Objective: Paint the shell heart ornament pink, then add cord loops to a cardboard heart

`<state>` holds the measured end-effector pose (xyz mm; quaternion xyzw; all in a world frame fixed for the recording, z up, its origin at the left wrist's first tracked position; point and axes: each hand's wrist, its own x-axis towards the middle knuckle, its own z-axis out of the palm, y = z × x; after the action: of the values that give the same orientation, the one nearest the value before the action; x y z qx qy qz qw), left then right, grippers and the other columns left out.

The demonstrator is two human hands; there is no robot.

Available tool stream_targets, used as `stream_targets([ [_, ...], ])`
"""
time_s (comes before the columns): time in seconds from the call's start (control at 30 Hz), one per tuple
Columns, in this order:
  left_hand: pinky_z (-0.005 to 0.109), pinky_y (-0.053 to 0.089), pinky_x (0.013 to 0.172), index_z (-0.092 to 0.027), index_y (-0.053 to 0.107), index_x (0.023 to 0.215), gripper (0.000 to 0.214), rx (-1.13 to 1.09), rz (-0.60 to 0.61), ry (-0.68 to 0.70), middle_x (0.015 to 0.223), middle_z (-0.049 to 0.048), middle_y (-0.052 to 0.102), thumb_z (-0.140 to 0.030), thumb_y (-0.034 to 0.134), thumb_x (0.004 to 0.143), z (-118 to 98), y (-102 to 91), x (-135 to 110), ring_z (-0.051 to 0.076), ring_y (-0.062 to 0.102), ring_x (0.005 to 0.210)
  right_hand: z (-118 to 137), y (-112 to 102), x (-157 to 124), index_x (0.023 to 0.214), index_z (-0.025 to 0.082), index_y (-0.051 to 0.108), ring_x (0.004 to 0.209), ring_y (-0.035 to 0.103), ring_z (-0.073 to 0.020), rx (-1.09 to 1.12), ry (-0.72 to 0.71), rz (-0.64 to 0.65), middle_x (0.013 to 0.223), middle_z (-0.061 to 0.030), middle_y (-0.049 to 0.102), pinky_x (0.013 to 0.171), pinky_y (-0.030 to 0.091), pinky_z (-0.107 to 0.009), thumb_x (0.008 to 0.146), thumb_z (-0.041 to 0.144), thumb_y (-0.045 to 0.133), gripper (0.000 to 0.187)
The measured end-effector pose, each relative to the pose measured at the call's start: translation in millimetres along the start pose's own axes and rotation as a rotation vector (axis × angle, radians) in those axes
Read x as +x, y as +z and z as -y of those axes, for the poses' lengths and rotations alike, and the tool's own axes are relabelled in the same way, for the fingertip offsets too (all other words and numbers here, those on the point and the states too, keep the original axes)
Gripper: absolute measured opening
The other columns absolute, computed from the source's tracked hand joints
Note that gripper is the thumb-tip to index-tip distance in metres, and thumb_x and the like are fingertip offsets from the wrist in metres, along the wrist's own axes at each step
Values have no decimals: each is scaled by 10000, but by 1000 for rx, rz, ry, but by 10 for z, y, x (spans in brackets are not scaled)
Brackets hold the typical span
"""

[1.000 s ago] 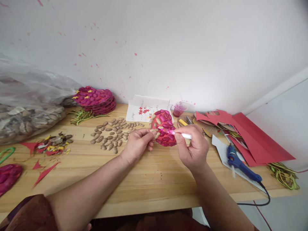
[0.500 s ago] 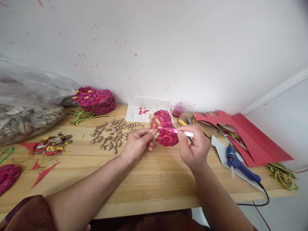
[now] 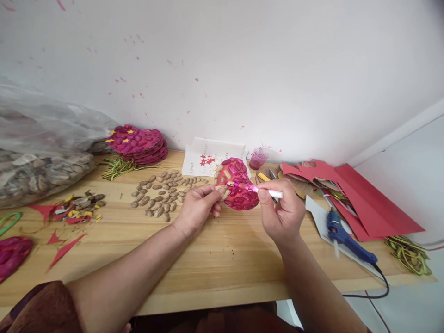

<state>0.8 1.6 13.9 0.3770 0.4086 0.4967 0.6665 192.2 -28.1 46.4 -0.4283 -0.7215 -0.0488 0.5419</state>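
Note:
My left hand (image 3: pixel 197 208) pinches the left edge of a round disc (image 3: pixel 237 184) covered with peanut shells, most of them painted pink-red, a few still bare. It holds the disc tilted just above the wooden table (image 3: pixel 215 259). My right hand (image 3: pixel 281 212) is closed on a thin white-handled brush (image 3: pixel 267 192), whose pink tip touches the shells near the disc's middle. A loose heap of unpainted peanuts (image 3: pixel 161 193) lies on the table just left of my left hand.
A stack of finished pink discs (image 3: pixel 137 143) sits at the back left beside a plastic bag of shells (image 3: pixel 38 152). A small cup of pink paint (image 3: pixel 257 158) and white paper (image 3: pixel 208 157) lie behind the disc. A blue glue gun (image 3: pixel 347 238) and red card sheets (image 3: pixel 360 199) lie to the right.
My right hand and the brush have shifted slightly right, the tip stroking across the disc. My left hand holds the disc almost still.

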Motion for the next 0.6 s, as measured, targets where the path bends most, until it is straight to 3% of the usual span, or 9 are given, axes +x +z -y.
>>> stream_targets([
  [0.6,191,373,407,-157,636,614,365,-58,-1,-18,517,-22,566,-421,883,658,14,4,21,72,475,419,-24,6,-4,977,232,691,811,662,-202,-27,27,-10,874,-37,729,775,524,-384,948,207,644,61],
])
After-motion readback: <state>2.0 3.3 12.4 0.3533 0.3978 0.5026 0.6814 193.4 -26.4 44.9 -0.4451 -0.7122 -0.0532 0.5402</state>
